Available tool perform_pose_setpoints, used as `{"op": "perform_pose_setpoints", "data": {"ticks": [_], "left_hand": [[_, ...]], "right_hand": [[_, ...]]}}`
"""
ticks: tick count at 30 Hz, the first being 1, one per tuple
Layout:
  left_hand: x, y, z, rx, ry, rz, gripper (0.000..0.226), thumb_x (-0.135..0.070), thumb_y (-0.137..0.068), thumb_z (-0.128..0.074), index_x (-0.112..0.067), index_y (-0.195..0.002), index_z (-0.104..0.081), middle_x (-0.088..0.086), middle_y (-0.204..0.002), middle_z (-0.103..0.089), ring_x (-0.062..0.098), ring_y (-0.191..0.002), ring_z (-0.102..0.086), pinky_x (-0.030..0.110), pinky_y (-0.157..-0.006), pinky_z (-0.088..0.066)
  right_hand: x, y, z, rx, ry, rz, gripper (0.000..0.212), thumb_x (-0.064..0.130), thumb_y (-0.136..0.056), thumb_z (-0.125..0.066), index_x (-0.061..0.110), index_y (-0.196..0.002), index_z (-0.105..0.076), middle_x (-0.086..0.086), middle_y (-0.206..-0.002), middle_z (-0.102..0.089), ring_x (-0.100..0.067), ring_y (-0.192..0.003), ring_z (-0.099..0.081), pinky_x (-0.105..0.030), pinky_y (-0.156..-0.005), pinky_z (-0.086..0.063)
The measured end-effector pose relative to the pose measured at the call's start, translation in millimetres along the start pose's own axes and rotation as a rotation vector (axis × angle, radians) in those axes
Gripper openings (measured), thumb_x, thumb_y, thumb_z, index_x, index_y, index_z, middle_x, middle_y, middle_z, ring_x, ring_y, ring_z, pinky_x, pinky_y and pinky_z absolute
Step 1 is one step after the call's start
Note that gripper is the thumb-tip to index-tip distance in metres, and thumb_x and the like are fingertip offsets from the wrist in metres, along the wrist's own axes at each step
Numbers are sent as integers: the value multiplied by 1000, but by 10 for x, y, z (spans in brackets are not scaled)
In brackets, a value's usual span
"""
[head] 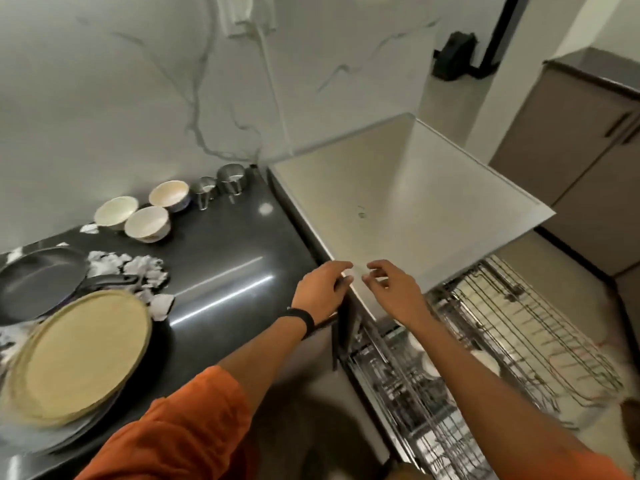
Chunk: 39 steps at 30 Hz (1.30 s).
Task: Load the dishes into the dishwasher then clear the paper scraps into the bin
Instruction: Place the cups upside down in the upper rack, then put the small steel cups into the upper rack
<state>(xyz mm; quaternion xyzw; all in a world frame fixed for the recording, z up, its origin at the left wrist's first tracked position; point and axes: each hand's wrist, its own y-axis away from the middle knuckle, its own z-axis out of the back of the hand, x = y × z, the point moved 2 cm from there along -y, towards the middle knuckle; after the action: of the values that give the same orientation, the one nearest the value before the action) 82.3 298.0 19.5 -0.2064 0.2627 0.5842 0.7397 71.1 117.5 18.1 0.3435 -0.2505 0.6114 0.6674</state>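
On the black counter stand three cream bowls, steel cups, a dark frying pan and a stack of tan plates. Crumpled white paper scraps lie between the pan and the plates. The dishwasher has a steel top, and its wire racks are pulled out below with a few white dishes in them. My left hand and my right hand hover at the near corner of the steel top with fingers loosely curled, holding nothing that I can see.
A marble wall backs the counter. Brown cabinets stand at the right, past the pulled-out racks. A black object hangs on the far wall. The counter's left part is crowded with dishes.
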Motion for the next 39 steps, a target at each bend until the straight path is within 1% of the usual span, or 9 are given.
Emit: {"op": "perform_pose_setpoints", "data": {"ticks": [2,6,15,21,27,31,33,35,39], "left_hand": [[211,59,229,-58,-3,30,32,-34,-101,-54,-29,-131,-62,-8,-130,-65,17,-110,-64,39,-95,-53],[598,109,610,-150,-42,100,33,-33,-101,-54,-26,-132,-62,-5,-130,-65,18,-114,-62,31,-94,-47],[1244,-222,1246,-323,-21,260,33,-35,-100,-58,-26,-131,-63,-5,-126,-66,16,-109,-65,33,-93,-51],[1505,-711,1532,-365,-53,369,36,-37,-100,-57,-29,-135,-60,-7,-129,-64,13,-111,-63,36,-95,-53],[1707,-985,1674,-402,-58,439,35,-37,-99,-58,-30,-134,-59,-7,-127,-64,13,-111,-63,39,-95,-54],[1869,-1086,1798,-434,-72,474,35,-34,-98,-60,-26,-132,-61,-4,-125,-65,15,-112,-63,40,-95,-54],[1933,-1145,1883,-446,-71,486,35,-32,-98,-61,-23,-132,-61,-3,-124,-66,16,-111,-63,40,-95,-54],[2009,-1217,1957,-447,-77,497,35,-31,-99,-60,-23,-133,-61,-2,-124,-64,16,-111,-63,39,-95,-54],[2146,-1351,2027,-397,-125,549,39,-31,-98,-61,-22,-136,-57,2,-127,-58,21,-113,-60,36,-94,-51]], "right_hand": [[228,-76,-202,33,9,39,28,48,-95,-60,35,-120,-59,12,-112,-68,-11,-92,-67,-36,-91,-54],[626,-278,-539,105,21,109,30,47,-95,-62,32,-121,-61,10,-113,-69,-11,-96,-67,-35,-93,-54],[1446,-1175,-1155,244,21,225,27,42,-98,-61,27,-119,-66,9,-110,-69,-9,-100,-64,-23,-89,-48],[1937,-2094,-1524,342,-53,192,18,46,-98,-57,31,-105,-65,6,-100,-70,-16,-93,-68,-38,-90,-55],[2151,-2719,-1853,377,-195,38,24,41,-99,-57,26,-81,-62,-4,-89,-72,-24,-85,-72,-51,-90,-56],[2212,-2971,-2055,381,-259,-52,27,42,-98,-58,16,-100,-65,-5,-95,-72,-19,-79,-72,-44,-85,-60],[2244,-3047,-2145,393,-288,-94,35,43,-99,-57,12,-113,-64,-3,-95,-71,-15,-75,-70,-34,-70,-60],[2271,-3114,-2240,408,-330,-153,44,45,-98,-58,11,-126,-60,-4,-101,-71,-13,-75,-70,-25,-56,-52],[2336,-3184,-2356,427,-504,-260,39,28,-98,-64,8,-130,-54,-7,-102,-70,-16,-75,-70,-24,-58,-51]]}}
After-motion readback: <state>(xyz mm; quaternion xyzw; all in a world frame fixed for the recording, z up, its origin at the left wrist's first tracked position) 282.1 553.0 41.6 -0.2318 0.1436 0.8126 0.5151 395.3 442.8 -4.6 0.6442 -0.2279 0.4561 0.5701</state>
